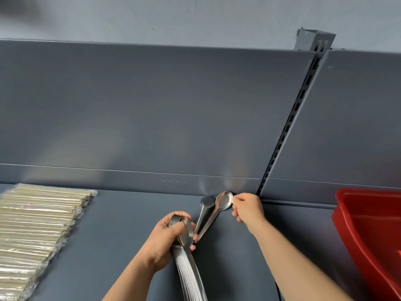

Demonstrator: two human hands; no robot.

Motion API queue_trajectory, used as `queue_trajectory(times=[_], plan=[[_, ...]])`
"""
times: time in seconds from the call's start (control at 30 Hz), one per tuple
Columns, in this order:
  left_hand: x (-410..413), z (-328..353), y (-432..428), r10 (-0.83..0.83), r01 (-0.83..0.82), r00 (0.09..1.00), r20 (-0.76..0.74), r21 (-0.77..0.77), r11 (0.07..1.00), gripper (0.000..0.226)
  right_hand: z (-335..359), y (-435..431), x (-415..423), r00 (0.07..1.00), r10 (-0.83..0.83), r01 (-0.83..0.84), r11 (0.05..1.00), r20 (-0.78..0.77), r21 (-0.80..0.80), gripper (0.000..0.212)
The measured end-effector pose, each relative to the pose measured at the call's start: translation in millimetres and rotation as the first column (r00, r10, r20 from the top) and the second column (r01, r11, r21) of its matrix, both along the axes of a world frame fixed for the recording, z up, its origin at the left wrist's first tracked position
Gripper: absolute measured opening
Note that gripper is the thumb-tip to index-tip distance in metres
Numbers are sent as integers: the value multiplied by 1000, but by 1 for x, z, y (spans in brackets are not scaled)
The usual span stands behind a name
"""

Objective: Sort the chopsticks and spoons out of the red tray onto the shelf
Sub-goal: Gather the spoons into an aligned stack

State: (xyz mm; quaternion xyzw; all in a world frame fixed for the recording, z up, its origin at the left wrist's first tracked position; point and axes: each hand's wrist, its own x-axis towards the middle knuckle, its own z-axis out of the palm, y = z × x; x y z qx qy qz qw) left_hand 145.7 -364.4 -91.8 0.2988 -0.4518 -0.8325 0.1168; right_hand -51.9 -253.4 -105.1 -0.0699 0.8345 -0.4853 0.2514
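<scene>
— What stood around you on that shelf (121,224)?

— A grey back panel (152,105) rose straight behind it, with a slotted upright (290,124) running down it on my right and the pale wall (195,18) above. Nothing lay between my hands and the spot where I was working.

— And the containers?

— Just one, the red tray (347,216), sitting on the shelf at my far right, well apart from my hands. Only its near corner showed, so I couldn't tell what lay inside.

— Where were the chopsticks?

— Far left on the shelf, the wrapped chopsticks (36,224) lay side by side in a long row, in clear sleeves. There were too many to count.

— What were your hands doing?

— My left hand (167,237) was curled tight around a nested stack of spoons (186,255), bowls up at my fingers and handles running down toward me. They were packed too close to count. My right hand (247,206) pinched the bowl of one spoon (221,203) by its edge, close to the back panel, its handle slanting down toward my left fingertips.

— Any other spoons?

— One, a second spoon (206,205) just left of the pinched one, almost parallel to it. That made two loose spoons besides the stack.
</scene>
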Motion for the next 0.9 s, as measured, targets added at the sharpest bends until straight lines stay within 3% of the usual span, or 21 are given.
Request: queue_trajectory(times=[0.17, 0.27, 0.37, 0.43, 0.73, 0.83, 0.9], plan=[[5, 3, -4, -9, 9, 1000, -23, -6, 1000, 22, 16, 16, -18, 988, 33, -40, 998, -152, -44, 19], [2, 6, 1, -18, 18, 999, -34, -21, 1000, 12, 34, 23, -5, 959, 264, -275, 954, -105, -121, 18], [-2, 11, 9, -37, 37, 999, -22, -23, 999, 15, 37, 18, 29, 864, 503, -500, 855, -12, -137, 15], [-1, 15, 13, -88, 86, 995, -37, -49, 995, 20, 31, 13, 46, 819, 573, -568, 811, 1, -139, 13], [19, 12, 14, -120, 125, 991, 57, -103, 987, 44, 20, 8, 77, 845, 532, -504, 827, 58, -248, 13], [25, 8, 13, -40, 51, 995, 94, -106, 993, 28, 20, 7, 71, 918, 382, -347, 903, 103, -251, 13], [30, 6, 11, 14, -7, 997, 80, -82, 997, 30, 14, 3, 61, 962, 243, -215, 956, 127, -201, 15]])
